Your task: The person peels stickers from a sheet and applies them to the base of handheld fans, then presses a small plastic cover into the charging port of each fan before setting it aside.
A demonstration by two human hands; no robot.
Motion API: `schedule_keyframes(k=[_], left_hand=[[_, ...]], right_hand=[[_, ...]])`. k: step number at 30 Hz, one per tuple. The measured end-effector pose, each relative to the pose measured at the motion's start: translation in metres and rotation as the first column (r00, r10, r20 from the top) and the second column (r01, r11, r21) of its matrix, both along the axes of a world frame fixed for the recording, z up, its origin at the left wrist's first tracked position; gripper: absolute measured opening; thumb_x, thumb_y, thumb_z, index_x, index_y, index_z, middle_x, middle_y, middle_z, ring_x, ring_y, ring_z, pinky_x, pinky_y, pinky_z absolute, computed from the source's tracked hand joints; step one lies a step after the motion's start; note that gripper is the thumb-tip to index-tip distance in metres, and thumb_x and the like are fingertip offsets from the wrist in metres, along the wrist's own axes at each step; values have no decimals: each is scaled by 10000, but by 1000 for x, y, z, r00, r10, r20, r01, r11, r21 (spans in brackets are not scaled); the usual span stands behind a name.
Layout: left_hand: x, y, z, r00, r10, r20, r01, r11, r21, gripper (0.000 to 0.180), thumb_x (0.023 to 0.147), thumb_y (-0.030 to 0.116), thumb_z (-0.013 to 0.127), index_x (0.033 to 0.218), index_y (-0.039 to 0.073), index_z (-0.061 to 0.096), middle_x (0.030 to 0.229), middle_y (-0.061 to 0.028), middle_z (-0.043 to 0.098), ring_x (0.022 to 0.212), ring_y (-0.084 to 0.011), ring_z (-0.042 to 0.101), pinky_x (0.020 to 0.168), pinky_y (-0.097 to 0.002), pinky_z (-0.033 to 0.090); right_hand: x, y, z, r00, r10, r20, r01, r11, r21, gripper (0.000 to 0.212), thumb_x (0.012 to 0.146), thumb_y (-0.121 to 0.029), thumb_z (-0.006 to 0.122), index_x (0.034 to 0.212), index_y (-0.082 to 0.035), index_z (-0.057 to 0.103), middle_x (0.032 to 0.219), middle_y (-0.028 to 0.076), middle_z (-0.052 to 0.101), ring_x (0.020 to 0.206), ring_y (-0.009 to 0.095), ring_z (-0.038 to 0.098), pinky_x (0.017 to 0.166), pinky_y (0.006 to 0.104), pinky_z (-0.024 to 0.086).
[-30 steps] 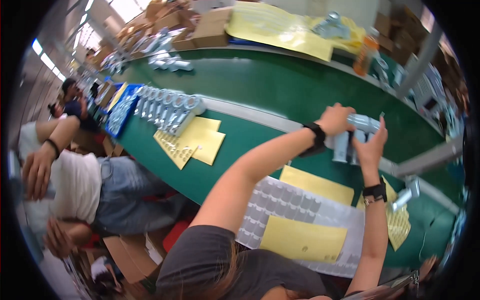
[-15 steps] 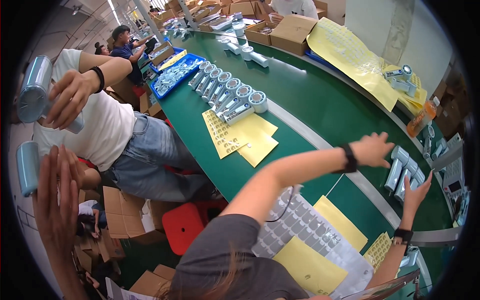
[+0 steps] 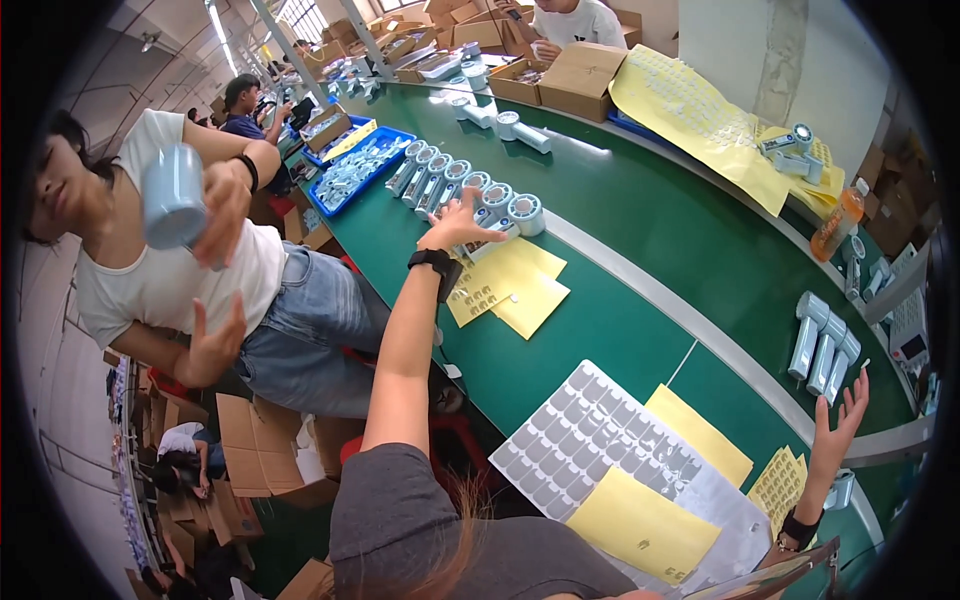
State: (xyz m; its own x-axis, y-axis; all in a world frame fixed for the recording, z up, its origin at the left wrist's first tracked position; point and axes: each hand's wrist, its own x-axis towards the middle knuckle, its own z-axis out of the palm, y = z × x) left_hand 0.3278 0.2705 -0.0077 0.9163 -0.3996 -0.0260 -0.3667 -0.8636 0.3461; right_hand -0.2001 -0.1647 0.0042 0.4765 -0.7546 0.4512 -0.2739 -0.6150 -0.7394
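My left hand [image 3: 463, 226] reaches over the near end of a row of light-blue handheld fans [image 3: 430, 172] with round grilled heads. Its fingers are spread and nothing is held; whether they touch a fan I cannot tell. Beneath that wrist lie yellow sticker sheets [image 3: 532, 298]. Off to the right, my right hand [image 3: 840, 425] is raised with fingers apart, just in front of a small cluster of light-blue fans [image 3: 822, 345] lying on the dark green belt. A black band circles my left wrist.
A grey-white sticker sheet [image 3: 560, 440] with a yellow sheet [image 3: 640, 525] on top lies before me. At left, a co-worker in white holds a light-blue cylinder [image 3: 173, 195]. A blue tray [image 3: 335, 190] of small parts sits beyond the row; an orange bottle [image 3: 836, 228] stands right.
My left hand has swung from beside the right-hand cluster across to the row of fans. My right hand stays near the cluster, slightly lower. The co-worker's hands have shifted with the cylinder.
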Motion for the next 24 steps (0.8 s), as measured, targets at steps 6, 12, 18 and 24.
schedule_keyframes(k=[6, 12, 18, 24], left_hand=[[1, 3, -32, 978, -60, 198, 11, 971, 240, 1181, 502, 726, 816, 1365, 13, 439, 1374, -274, 412, 1339, -425, 355, 1103, -554, 243], [-4, -8, -22, 997, 57, 58, -68, 974, 215, 1073, 538, 687, 803, 1306, -6, 516, 1410, -295, 380, 1361, -459, 325, 1113, -596, 214], [-45, -38, -24, 987, 3, 159, -20, 995, 103, 948, 571, 577, 830, 1266, -5, 551, 1379, -284, 395, 1291, -463, 377, 1072, -584, 292], [-149, -123, -13, 902, -383, 199, 389, 921, 7, 887, 587, 506, 850, 1237, -17, 550, 1385, -287, 389, 1257, -443, 402, 1004, -562, 373]], right_hand=[[-26, -4, -25, 1000, 19, 4, -19, 997, 81, 666, 911, -83, 634, 1508, -137, 345, 1492, 158, 385, 1327, 297, 436, 1121, 423, 332], [-32, 8, -45, 999, 26, -19, -21, 976, 216, 638, 902, -52, 633, 1484, -100, 376, 1465, 153, 423, 1233, 260, 521, 1088, 394, 378], [-46, 21, -33, 999, -1, -46, 9, 983, 186, 617, 914, -69, 623, 1481, -105, 384, 1427, 148, 459, 1195, 248, 538, 1060, 386, 402], [-25, 53, -16, 990, 144, -8, -131, 921, 368, 615, 890, -91, 675, 1448, -81, 416, 1357, 146, 510, 1153, 222, 554, 995, 346, 460]])
